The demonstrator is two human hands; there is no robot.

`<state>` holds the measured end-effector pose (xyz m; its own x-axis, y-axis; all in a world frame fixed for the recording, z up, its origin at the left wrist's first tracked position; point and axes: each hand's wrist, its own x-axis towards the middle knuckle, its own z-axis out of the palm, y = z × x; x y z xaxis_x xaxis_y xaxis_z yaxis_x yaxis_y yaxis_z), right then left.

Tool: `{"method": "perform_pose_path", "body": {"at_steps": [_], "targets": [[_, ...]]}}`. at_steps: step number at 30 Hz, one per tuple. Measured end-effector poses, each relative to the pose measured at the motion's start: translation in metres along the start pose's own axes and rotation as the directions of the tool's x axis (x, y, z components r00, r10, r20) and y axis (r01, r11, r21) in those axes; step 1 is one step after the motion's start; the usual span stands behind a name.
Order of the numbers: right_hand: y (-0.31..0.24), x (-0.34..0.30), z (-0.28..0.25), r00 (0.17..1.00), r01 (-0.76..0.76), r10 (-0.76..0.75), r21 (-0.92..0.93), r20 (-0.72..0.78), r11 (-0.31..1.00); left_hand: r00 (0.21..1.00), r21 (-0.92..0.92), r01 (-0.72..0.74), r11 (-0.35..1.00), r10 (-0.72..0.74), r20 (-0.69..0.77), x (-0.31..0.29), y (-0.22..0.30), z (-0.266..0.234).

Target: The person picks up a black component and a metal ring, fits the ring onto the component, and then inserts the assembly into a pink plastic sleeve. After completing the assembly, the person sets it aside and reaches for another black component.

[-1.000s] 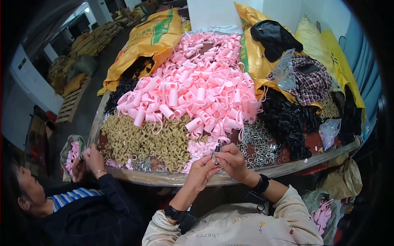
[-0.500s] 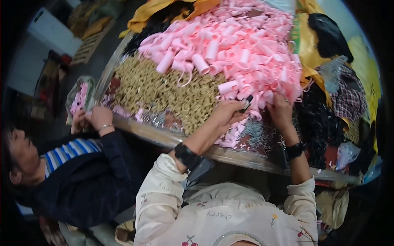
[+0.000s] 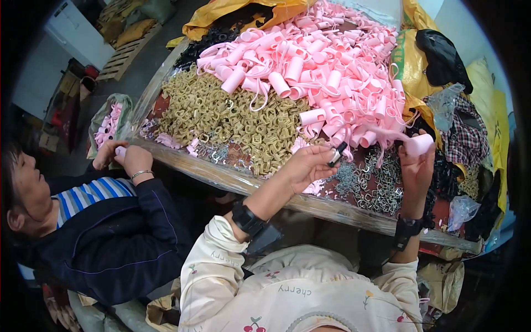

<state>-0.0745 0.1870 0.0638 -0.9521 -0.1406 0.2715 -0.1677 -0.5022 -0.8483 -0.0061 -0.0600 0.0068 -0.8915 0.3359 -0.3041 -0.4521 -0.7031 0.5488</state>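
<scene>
Between the fingertips of my left hand [image 3: 306, 168] is a small black part with a shiny metal bit [image 3: 336, 155], held over the table's near side. My right hand [image 3: 416, 176] is raised, fingers closed around a pink plastic tube [image 3: 418, 145] whose strap trails left toward the heap. That heap of pink tubes with loops [image 3: 332, 61] spreads just beyond both hands. Below them lie bent metal clips [image 3: 379, 182] and small grey pieces [image 3: 346, 176].
Many gold-coloured square buckles [image 3: 232, 122] are piled left of centre. The table has a wooden front edge [image 3: 326, 209]. Black parts and a clear plastic bag [image 3: 463, 211] lie at the right. A co-worker [image 3: 110, 238] sits at the left, hands beside a sack of pink pieces [image 3: 109, 124].
My right hand has come out of the pink heap with a tube, moving right and toward me. My left hand, still holding the black part, has shifted slightly nearer.
</scene>
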Motion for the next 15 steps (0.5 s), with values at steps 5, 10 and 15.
{"method": "perform_pose_path", "body": {"at_steps": [5, 10, 15], "targets": [[0.008, -0.008, -0.017, 0.958, -0.187, 0.278, 0.570, -0.075, 0.800, 1.000, 0.072, -0.015, 0.997, 0.014, 0.017, -0.017, -0.005, 0.023], [0.029, -0.038, 0.014, 0.931, -0.168, 0.200, -0.129, 0.305, 0.977, 0.998, 0.083, 0.019, 0.996, -0.014, -0.064, -0.031, 0.003, 0.032], [0.015, -0.037, 0.044, 0.825, 0.029, 0.355, -0.661, 0.440, 0.750, 1.000, 0.270, 0.008, 0.963, -0.012, 0.013, -0.028, -0.002, 0.029]]}}
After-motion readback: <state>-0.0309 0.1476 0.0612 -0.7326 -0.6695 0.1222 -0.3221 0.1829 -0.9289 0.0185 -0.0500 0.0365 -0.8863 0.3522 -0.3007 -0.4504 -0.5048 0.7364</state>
